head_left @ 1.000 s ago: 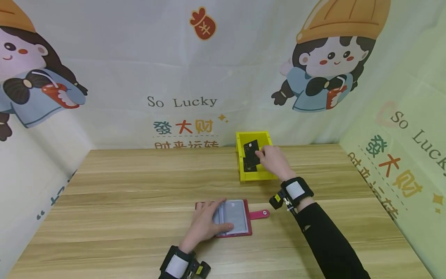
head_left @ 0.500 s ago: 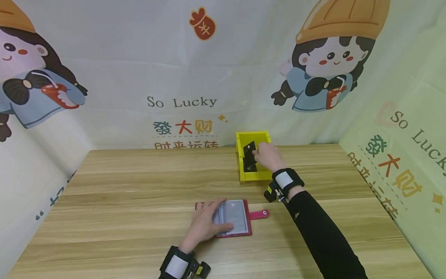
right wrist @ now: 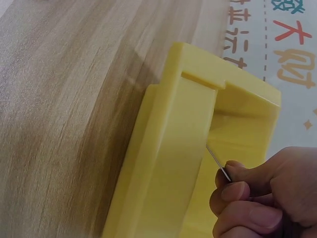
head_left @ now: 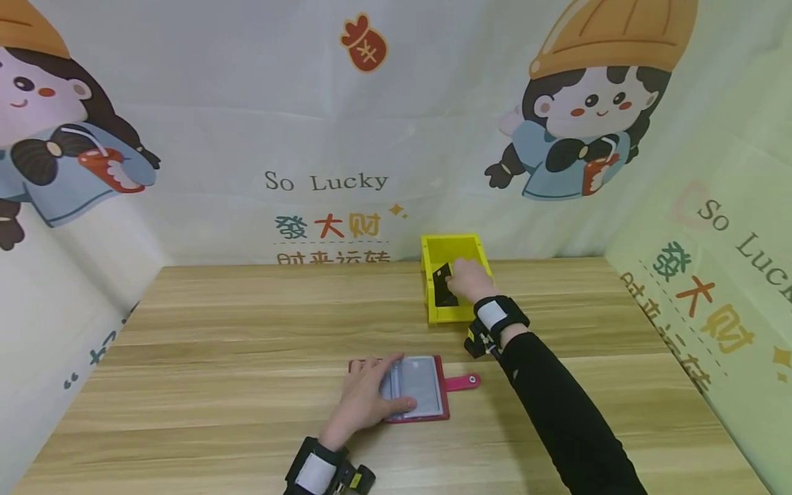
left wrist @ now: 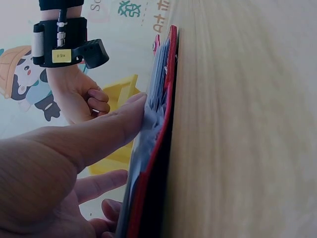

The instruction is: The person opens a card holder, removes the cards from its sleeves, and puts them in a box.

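Observation:
My left hand (head_left: 365, 395) lies spread over an open card holder (head_left: 427, 386) with a red cover and clear plastic sleeves. In the left wrist view its thumb presses on the sleeves (left wrist: 157, 82), fingers extended at the far side. My right hand (head_left: 469, 280) reaches into a yellow bin (head_left: 452, 316) at the back of the table. Thumb and forefinger pinch a thin black card (head_left: 442, 285), seen edge-on as a narrow line in the right wrist view (right wrist: 218, 162). Whether more cards lie beneath it, I cannot tell; the hand covers part of the bin.
The holder's pink snap strap (head_left: 463, 382) points right on the wooden table (head_left: 247, 323). A printed cloth (head_left: 322, 124) hangs behind the table and along both sides. Each wrist wears a black band with a small camera.
My right hand has moved left and slightly lower in the head view, deeper over the bin, and the black card has shifted down with it. The left hand stays on the holder.

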`<state>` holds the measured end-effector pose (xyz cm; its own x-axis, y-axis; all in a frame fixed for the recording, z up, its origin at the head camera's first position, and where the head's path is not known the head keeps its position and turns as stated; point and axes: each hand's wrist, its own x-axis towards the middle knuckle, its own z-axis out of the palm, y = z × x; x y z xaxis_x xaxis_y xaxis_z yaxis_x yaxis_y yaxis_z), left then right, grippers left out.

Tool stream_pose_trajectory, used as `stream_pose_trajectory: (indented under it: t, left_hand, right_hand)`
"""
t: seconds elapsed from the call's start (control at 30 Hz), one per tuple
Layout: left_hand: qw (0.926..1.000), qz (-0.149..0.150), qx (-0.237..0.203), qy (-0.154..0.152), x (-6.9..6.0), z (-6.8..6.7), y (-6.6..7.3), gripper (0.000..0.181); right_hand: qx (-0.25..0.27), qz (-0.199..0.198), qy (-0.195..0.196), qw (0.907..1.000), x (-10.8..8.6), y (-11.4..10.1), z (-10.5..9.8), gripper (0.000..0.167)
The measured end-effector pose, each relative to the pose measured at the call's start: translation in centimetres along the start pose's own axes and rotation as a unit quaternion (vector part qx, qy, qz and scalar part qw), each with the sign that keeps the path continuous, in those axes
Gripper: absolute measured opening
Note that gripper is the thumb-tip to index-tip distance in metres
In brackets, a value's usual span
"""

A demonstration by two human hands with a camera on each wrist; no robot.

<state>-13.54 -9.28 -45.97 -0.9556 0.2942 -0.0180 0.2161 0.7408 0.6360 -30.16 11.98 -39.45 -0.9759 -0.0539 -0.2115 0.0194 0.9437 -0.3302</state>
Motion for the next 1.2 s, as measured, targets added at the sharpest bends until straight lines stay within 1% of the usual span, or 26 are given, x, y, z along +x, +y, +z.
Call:
stream_pose_trajectory:
  t: [0.17, 0.33, 0.47, 0.57, 0.7, 0.87, 1.03, 1.2]
  left_hand:
    - [1.0, 0.001, -0.002, 0.0, 0.0, -0.1, 0.1, 0.077]
    - [1.0, 0.0, -0.002, -0.003, 0.0, -0.1, 0.1, 0.077]
    - [1.0, 0.0, 0.0, -0.005, 0.0, -0.1, 0.1, 0.077]
    - [1.0, -0.002, 0.001, -0.006, 0.0, -0.1, 0.0, 0.077]
    - [1.0, -0.002, 0.002, -0.007, 0.1, -0.1, 0.1, 0.077]
    - [1.0, -0.001, 0.004, -0.008, 0.1, -0.2, 0.2, 0.078]
    - [0.9999, -0.004, 0.004, -0.01, 0.0, -0.3, 0.2, 0.077]
    - [0.9999, -0.005, 0.004, -0.011, 0.0, -0.3, 0.1, 0.076]
  right_hand:
    - [-0.015, 0.002, -0.01, 0.9998, 0.2, 0.0, 0.4, 0.028]
    - [-0.021, 0.012, -0.032, 0.9992, 0.2, 0.0, 0.5, 0.024]
    - [-0.036, 0.023, -0.049, 0.9979, 0.3, -0.1, 0.5, 0.022]
    - [-0.054, 0.024, -0.057, 0.9966, 0.5, -0.2, 0.6, 0.02]
    - [-0.084, 0.02, -0.073, 0.9936, 0.8, -0.4, 0.8, 0.019]
    - [-0.115, 0.032, -0.102, 0.9875, 0.8, -0.8, 0.8, 0.019]
    - [-0.13, 0.042, -0.108, 0.9848, 0.5, -1.2, 0.8, 0.016]
    - [-0.155, 0.022, -0.108, 0.9818, 0.2, -1.3, 0.9, 0.025]
